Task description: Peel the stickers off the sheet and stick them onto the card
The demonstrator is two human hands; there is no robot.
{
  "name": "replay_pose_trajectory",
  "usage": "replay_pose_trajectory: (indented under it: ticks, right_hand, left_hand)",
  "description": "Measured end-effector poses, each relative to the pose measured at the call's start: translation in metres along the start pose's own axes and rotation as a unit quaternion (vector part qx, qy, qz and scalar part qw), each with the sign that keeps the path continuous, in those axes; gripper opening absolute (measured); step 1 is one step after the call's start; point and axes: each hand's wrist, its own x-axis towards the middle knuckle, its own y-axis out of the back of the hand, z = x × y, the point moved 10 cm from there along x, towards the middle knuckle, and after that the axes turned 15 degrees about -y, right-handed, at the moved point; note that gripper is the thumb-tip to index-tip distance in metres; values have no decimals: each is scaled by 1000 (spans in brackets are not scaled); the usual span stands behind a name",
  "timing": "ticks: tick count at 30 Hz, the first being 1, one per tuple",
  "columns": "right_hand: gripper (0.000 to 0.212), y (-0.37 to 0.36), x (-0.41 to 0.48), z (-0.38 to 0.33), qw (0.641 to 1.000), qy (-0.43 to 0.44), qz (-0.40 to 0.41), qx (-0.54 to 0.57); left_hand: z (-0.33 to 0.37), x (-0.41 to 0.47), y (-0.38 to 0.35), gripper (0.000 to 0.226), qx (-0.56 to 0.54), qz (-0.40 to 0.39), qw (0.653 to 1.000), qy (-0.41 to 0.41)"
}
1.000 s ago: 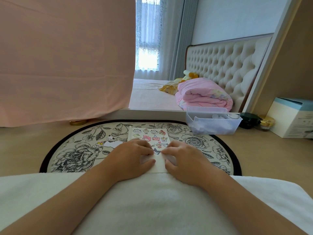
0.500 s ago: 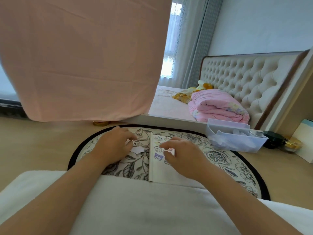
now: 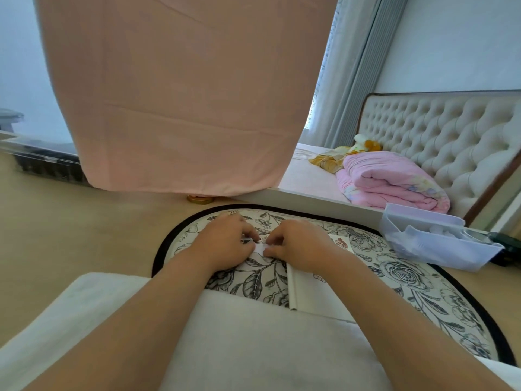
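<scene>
The left hand (image 3: 225, 244) and right hand (image 3: 301, 244) both pinch the little white card (image 3: 258, 247) mid-frame, likely putting a sticker on; next it needs pressing flat.

Both hands crowd the middle of the flowered mat (image 3: 408, 280). The left hand (image 3: 225, 244) and right hand (image 3: 298, 244) meet at the fingertips, both pinching a small white slip (image 3: 260, 247). Left of the mat the tan worktop (image 3: 70, 235) gives open room out to a dark tray (image 3: 48, 165). At the back a pink cloth (image 3: 183, 94) hangs low with a gold lid (image 3: 199, 198) at its hem — that way is blocked. On the right a clear plastic bin (image 3: 439, 249) sits over the mat's far edge. On the near side a white towel (image 3: 253, 348) overlaps the mat and the sticker sheet (image 3: 307, 292).
</scene>
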Motion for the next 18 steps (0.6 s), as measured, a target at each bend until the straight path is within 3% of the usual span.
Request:
replay_pose_trajectory:
  ticks: [5,8,12,14,18]
  right_hand:
    - [31,5,-10,-3,996,46,70,-13]
    - [25,13,-12,2,994,27,103,5]
    - [17,16,-8,23,985,-43,90,138]
    - [13,15,-8,33,961,-68,63,260]
    - [4,13,-17,52,851,-135,-16,507]
  left_hand:
    - [2,0,1,18,8,6,1000,-2]
    - [3,0,1,16,2,11,1000,-2]
    - [9,3,3,16,10,15,1000,-11]
    - [10,4,4,18,5,19,1000,-6]
    - [17,5,13,24,-66,86,994,1]
